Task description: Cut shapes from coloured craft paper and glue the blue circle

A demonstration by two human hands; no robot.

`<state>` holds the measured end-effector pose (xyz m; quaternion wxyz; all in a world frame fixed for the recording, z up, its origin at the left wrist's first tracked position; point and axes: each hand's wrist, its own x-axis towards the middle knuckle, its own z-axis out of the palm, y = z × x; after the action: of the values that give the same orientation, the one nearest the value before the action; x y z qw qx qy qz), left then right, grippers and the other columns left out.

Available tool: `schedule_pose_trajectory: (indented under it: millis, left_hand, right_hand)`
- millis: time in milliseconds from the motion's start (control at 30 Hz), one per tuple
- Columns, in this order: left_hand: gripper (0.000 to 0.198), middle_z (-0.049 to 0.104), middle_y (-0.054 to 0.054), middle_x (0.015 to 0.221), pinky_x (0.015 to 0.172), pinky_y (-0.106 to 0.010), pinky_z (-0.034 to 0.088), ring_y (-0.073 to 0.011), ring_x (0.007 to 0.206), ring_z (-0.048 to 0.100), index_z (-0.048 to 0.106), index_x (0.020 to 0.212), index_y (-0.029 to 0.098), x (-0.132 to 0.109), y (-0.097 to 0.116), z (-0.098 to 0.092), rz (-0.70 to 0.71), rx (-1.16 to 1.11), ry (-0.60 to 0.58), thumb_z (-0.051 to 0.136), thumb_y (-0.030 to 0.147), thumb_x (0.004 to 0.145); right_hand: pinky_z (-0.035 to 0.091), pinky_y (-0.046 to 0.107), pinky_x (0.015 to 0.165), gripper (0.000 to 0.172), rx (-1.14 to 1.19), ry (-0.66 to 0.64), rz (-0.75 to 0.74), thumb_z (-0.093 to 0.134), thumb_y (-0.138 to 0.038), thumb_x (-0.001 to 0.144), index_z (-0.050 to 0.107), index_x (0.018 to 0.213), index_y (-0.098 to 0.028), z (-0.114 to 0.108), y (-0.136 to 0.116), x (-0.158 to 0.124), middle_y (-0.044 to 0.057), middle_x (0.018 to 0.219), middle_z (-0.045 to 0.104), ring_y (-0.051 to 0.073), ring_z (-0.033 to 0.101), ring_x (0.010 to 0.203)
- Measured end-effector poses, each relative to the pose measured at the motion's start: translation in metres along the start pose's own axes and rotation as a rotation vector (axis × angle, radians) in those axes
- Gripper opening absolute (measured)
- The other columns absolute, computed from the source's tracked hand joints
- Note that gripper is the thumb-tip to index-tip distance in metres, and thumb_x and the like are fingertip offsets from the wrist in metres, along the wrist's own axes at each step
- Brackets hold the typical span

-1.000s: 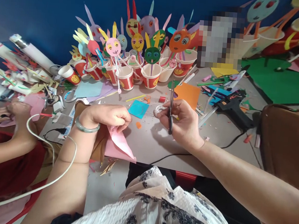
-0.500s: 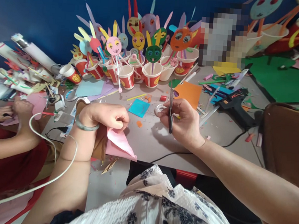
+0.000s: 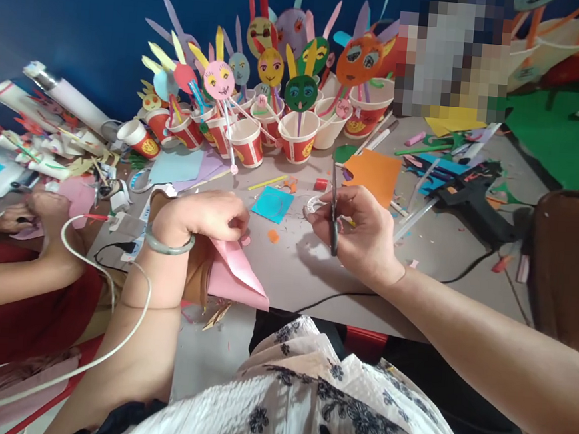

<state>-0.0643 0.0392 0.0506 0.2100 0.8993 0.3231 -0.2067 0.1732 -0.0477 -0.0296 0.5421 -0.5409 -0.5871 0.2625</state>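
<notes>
My left hand (image 3: pixel 204 215) is curled over a folded pink paper (image 3: pixel 237 276) that hangs past the front edge of the grey table (image 3: pixel 295 277); its fingers pinch the paper's top. A green bangle (image 3: pixel 167 246) circles that wrist. My right hand (image 3: pixel 361 233) is closed round black scissors (image 3: pixel 334 204) held upright, blades pointing away from me. A small white ring-shaped piece (image 3: pixel 314 204) lies by the right fingers. A blue paper square (image 3: pixel 272 204) and an orange scrap (image 3: pixel 272 236) lie between my hands.
Several red paper cups with coloured paper faces (image 3: pixel 258 107) crowd the table's back. An orange sheet (image 3: pixel 376 173) and a black glue gun (image 3: pixel 471 201) with its cable lie at right. Another person's arm (image 3: pixel 19 269) works at left among paper scraps and rolled paper (image 3: pixel 68 102).
The view has shifted slightly, so everything sits a little higher and to the right. Both hands keep their hold; the left fingers have shifted a little on the pink paper.
</notes>
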Motion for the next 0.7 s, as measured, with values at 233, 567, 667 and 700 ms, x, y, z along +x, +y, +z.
schedule_pose_trajectory:
  millis: [233,567,667,700]
  left_hand:
    - [0.021,0.071,-0.002,0.067,0.058,-0.024,0.033,-0.0115,0.057,0.053,0.074,0.072,0.017,-0.01,-0.001,-0.007,-0.05,0.044,-0.094,0.054,0.023,0.075]
    - [0.021,0.065,0.001,0.062,0.055,-0.021,0.033,-0.0093,0.055,0.051,0.07,0.071,0.016,-0.014,-0.004,-0.011,-0.072,-0.019,-0.126,0.05,0.024,0.072]
    - [0.021,0.066,0.001,0.062,0.054,-0.021,0.033,-0.009,0.055,0.051,0.07,0.07,0.016,-0.014,-0.005,-0.011,-0.055,-0.041,-0.138,0.05,0.024,0.073]
    - [0.022,0.066,0.001,0.063,0.054,-0.021,0.033,-0.0089,0.055,0.051,0.07,0.071,0.016,-0.014,-0.005,-0.011,-0.048,-0.047,-0.145,0.05,0.024,0.073]
  right_hand:
    - [0.052,0.033,0.062,0.02,-0.002,-0.005,-0.027,0.075,-0.019,0.073,0.064,0.089,-0.024,0.0,0.004,0.0,0.0,0.072,0.07,0.018,0.066,0.062]
    - [0.053,0.033,0.058,0.019,0.018,-0.011,-0.105,0.073,-0.021,0.074,0.061,0.089,-0.024,0.001,0.007,0.001,0.0,0.071,0.069,0.02,0.068,0.064]
    - [0.053,0.033,0.058,0.02,0.001,-0.004,-0.109,0.073,-0.021,0.075,0.06,0.09,-0.024,0.002,0.007,0.0,-0.001,0.071,0.068,0.019,0.067,0.062]
    - [0.053,0.033,0.058,0.02,-0.001,0.003,-0.109,0.073,-0.021,0.075,0.06,0.09,-0.024,0.002,0.007,0.0,-0.001,0.071,0.068,0.019,0.067,0.062]
